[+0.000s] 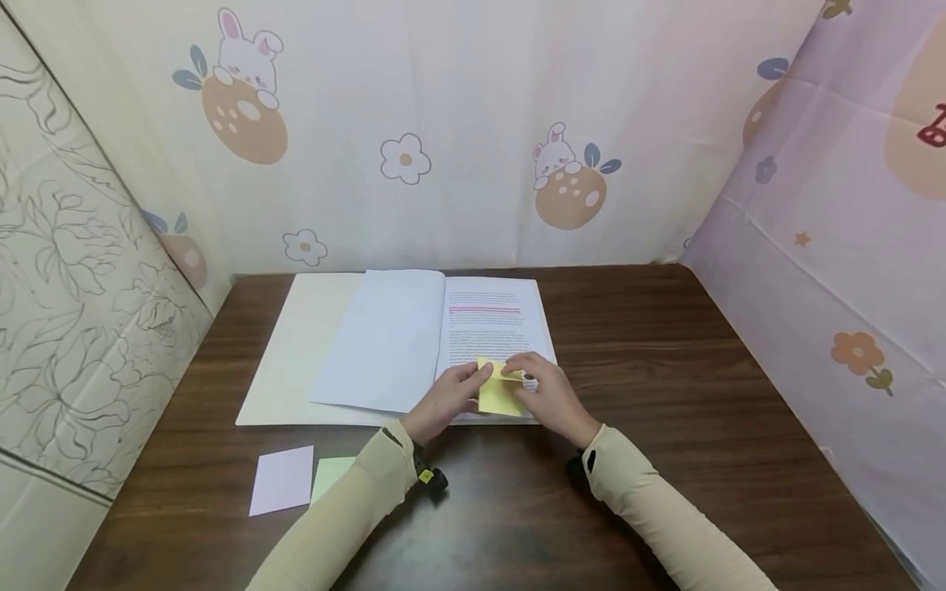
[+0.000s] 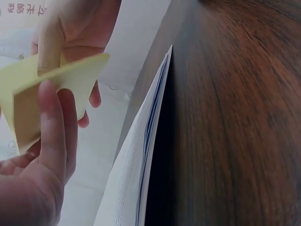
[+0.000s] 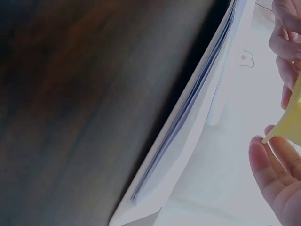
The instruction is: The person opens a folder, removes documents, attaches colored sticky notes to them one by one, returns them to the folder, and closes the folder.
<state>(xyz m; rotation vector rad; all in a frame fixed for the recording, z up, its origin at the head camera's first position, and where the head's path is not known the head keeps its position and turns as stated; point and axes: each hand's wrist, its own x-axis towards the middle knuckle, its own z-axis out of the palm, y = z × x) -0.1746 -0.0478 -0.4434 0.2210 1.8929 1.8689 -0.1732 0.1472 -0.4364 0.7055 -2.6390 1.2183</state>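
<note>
Both hands hold yellow sticky notes [image 1: 499,399] over the lower part of the right page of an open book [image 1: 484,328]. At the notes' left edge, my left hand [image 1: 441,400] pinches them between thumb and fingers. From the right, my right hand [image 1: 553,397] grips the other edge, its index finger bent over the top. In the left wrist view the yellow paper [image 2: 70,75] stands folded apart at an angle, with fingertips on both sides. A yellow corner [image 3: 277,129] sits at the right fingertips [image 3: 258,150] in the right wrist view.
The book's left page is blank white; the right has printed lines with a pink-highlighted passage [image 1: 484,309]. A lilac paper square [image 1: 282,481] and a green one [image 1: 331,474], partly behind the left sleeve, lie on the dark wooden table [image 1: 665,369]. Patterned curtains [image 1: 473,98] surround the table.
</note>
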